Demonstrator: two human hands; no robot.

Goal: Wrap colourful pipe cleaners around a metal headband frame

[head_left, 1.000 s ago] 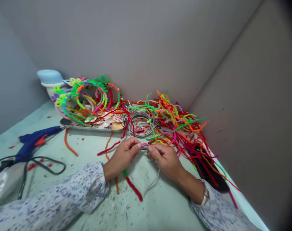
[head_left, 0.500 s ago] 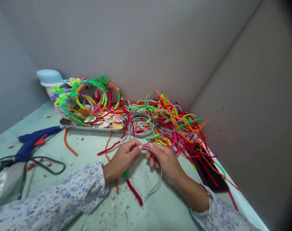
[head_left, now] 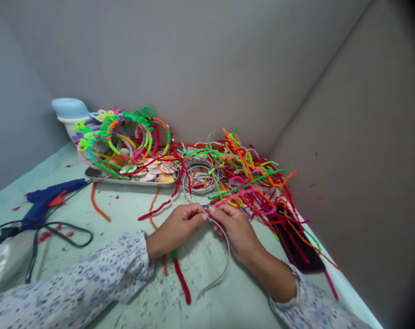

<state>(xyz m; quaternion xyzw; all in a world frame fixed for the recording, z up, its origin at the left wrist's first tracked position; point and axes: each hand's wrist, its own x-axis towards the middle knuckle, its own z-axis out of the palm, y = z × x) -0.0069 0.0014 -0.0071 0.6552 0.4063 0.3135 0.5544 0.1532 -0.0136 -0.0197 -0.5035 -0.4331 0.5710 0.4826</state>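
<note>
My left hand (head_left: 180,228) pinches a thin grey wire (head_left: 227,256) where it meets a pink pipe cleaner. Close beside it, my right hand (head_left: 233,230) is closed with thumb and forefinger on the pink pipe cleaner (head_left: 228,197), whose free length stretches away behind the fingers to the right. The wire's loose end curves down below the hands toward me. A green and red pipe cleaner (head_left: 182,283) hangs out below my left hand; its upper part is hidden. Fingers cover the exact spot where pink pipe cleaner and wire touch.
Behind the hands lie a wire coil (head_left: 193,188) and a tangled pile of pipe cleaners (head_left: 251,169). A metal tray (head_left: 135,183) holds shells and pipe-cleaner hoops (head_left: 107,137). At left are a blue glue gun (head_left: 43,205) and its cable. A dark flat object (head_left: 305,256) lies at right.
The pink pipe cleaner's free length has come into view, swung out to the right. The wire's loose end now bows wider. The green and red pipe cleaner has shifted left and nearer me.
</note>
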